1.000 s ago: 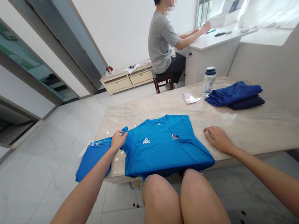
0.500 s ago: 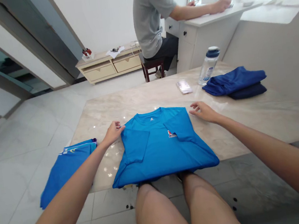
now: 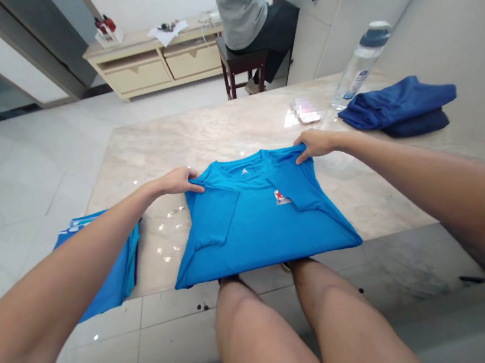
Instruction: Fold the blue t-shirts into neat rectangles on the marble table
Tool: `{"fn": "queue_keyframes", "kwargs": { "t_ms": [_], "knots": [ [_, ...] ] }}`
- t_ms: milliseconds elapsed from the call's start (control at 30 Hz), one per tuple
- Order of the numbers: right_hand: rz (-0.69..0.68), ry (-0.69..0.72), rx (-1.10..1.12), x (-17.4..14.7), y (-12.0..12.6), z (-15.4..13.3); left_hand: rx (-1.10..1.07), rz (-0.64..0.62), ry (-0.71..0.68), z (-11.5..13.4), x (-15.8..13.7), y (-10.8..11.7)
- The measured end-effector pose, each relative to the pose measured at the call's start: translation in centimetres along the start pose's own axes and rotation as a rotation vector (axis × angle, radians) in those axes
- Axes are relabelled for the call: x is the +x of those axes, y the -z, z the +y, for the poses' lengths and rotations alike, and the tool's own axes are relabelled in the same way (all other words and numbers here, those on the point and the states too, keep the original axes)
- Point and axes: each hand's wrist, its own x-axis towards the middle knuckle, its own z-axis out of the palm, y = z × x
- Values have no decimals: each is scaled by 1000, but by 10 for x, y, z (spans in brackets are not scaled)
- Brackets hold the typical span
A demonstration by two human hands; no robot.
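Observation:
A bright blue T-shirt (image 3: pixel 248 228) lies spread on the marble-patterned table (image 3: pixel 165 141), its collar away from me and both sleeves turned inward over the chest. The bottom edge reaches the near edge of the table, above my knees. At the left shoulder of the shirt, my left hand (image 3: pixel 182 180) pinches the fabric between thumb and fingers. My right hand (image 3: pixel 314 143) grips the opposite shoulder, fingers on top of the cloth. A small red and white logo shows on the chest.
Folded blue clothes (image 3: pixel 108 282) hang over the table's left end, partly behind my left arm. At the back right are a clear water bottle (image 3: pixel 356 74), dark blue folded clothing (image 3: pixel 402 104) and a blurred small item (image 3: pixel 305 112). Beyond, a person (image 3: pixel 242 15) sits on a stool.
Both hands have moved in from beside the shirt and taken hold of its shoulders. The view has tilted downward and closer to the table.

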Motion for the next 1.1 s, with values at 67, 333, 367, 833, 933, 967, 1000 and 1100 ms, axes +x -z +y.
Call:
{"fn": "queue_keyframes", "kwargs": {
  "t_ms": [67, 333, 367, 833, 933, 967, 1000, 1100],
  "knots": [
    [183, -72, -88, -7, 16, -16, 185, -95, -54, 9, 3, 14],
    [667, -369, -147, -28, 94, -113, 458, 439, -46, 67, 41, 85],
    [732, -351, -157, -29, 105, -121, 447, 537, -63, 74, 46, 95],
    [482, 131, -216, -129, 9, -114, 421, 369, -307, 41, -114, 36],
    [539, 253, -163, -147, -53, -104, 475, 228, -285, 16, -141, 17],
    [639, 276, -164, -152, -68, -100, 493, 202, -275, 10, -146, 13],
    [729, 313, -179, -157, -80, -96, 508, 188, -269, 5, -149, 11],
    [770, 475, -243, -171, -98, -91, 539, 185, -287, -9, -151, 4]
  ]
}}
